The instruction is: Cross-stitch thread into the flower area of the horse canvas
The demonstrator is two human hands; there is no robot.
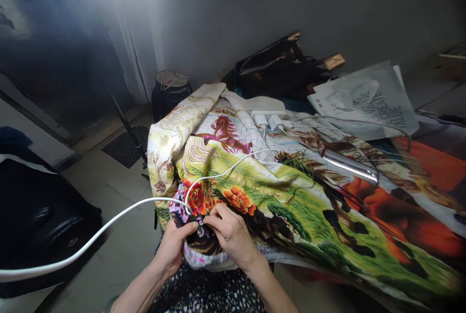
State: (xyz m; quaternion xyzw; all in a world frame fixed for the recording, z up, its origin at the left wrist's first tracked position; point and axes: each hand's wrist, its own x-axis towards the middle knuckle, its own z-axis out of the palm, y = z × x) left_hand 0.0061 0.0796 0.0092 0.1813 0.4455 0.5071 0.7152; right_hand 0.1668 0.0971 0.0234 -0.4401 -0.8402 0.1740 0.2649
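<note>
A large cross-stitch cloth [251, 170] with horses, orange flowers and green grass spreads across in front of me, its near edge over my lap. My left hand [171, 247] grips that edge, thumb on top and the other fingers hidden underneath. Just to the right, my right hand [231, 230] is closed in a pinch against a dark, purple-flowered patch; whatever lies between its fingertips is too small to make out. A white cable [120, 216] loops over the cloth close to both hands.
White charger plugs [267, 121] and a shiny metallic bar-shaped object [351, 166] lie on the cloth. A bundle of green thread [298, 165] is beside them. Behind are a black bag [276, 63] and a printed white bag [367, 99]. A black padded seat [47, 216] stands left.
</note>
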